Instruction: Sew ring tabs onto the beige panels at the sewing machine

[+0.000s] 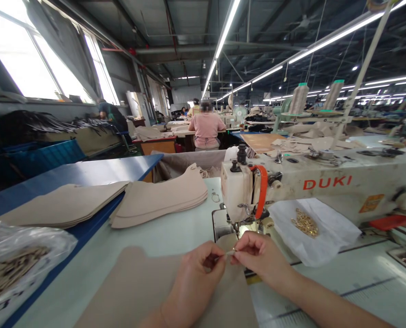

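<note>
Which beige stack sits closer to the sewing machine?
The right stack, on the pale tabletop; the left stack lies farther off, on the blue table.

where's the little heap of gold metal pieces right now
In the head view, the gold metal pieces lie right of centre on a white sheet, just below the lettered arm of the sewing machine and to the right of the right hand.

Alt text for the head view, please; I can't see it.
A left hand and right hand pinch a small pale strip, a tiny gold-coloured piece showing beside it, before a sewing machine. A flat beige panel lies below; stacked beige panels lie beyond, leftward, and gold-coloured metal pieces on a white sheet rightward.
</note>
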### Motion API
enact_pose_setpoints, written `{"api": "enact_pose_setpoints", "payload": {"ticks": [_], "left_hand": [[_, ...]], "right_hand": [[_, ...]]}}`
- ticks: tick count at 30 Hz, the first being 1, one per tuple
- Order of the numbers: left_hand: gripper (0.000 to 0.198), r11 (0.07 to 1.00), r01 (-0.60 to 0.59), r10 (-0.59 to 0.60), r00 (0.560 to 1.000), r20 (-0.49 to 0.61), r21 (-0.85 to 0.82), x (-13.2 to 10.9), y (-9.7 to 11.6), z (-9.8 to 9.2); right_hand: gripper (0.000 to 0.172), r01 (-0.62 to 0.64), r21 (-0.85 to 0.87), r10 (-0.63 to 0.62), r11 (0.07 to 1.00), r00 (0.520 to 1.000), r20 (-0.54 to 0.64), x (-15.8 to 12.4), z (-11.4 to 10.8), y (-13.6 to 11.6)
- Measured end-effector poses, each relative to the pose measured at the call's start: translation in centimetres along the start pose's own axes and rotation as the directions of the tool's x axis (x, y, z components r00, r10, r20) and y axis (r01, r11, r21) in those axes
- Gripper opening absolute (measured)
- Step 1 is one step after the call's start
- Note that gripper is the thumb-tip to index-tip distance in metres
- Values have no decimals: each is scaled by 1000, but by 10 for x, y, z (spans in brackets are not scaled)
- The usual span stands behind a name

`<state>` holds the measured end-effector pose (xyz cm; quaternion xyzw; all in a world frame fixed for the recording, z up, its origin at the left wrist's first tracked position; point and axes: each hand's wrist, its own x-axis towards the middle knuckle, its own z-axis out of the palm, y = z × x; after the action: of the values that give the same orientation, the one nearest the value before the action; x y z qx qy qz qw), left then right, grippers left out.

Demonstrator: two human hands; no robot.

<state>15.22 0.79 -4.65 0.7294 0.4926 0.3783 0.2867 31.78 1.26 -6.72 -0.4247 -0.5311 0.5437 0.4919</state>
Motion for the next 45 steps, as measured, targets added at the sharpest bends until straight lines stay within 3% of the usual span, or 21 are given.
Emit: {"api": "enact_pose_setpoints", "payload": {"ticks": [5, 15, 19, 24, 27, 32, 38, 45], "left_hand": [[12, 990, 115, -111, 993, 49, -82, 1, -1, 3], [12, 970, 192, -177, 978, 105, -152, 1, -3, 5], [15, 905, 293, -234, 948, 214, -309, 6, -9, 3], [23, 793, 361, -213, 919, 331, -491, 10, -7, 1], [29, 756, 366, -177, 913, 369, -543, 8, -5, 2], [33, 733, 380, -154, 901, 405, -565, 8, -6, 0], [38, 615, 490, -262, 866, 427, -617, 12, -7, -6], [26, 689, 481, -241, 857, 455, -541, 13, 0, -7]], "right_hand": [[3, 8, -110, -8, 994, 1000, -3, -2, 2, 3], [9, 42, -352, -37, 935, 999, 19, -9, 4, -3], [3, -7, -219, 34, 976, 992, 119, -9, -2, -8], [4, 13, -143, -6, 990, 999, 49, -3, -7, -5], [7, -49, -47, 53, 998, 996, 70, -1, -3, -4], [19, -158, 36, 151, 987, 978, 144, -3, 0, -7], [37, -234, 114, 221, 966, 969, 114, -4, -4, -11], [40, -189, 116, 178, 975, 979, 95, -2, 0, -3]]}}
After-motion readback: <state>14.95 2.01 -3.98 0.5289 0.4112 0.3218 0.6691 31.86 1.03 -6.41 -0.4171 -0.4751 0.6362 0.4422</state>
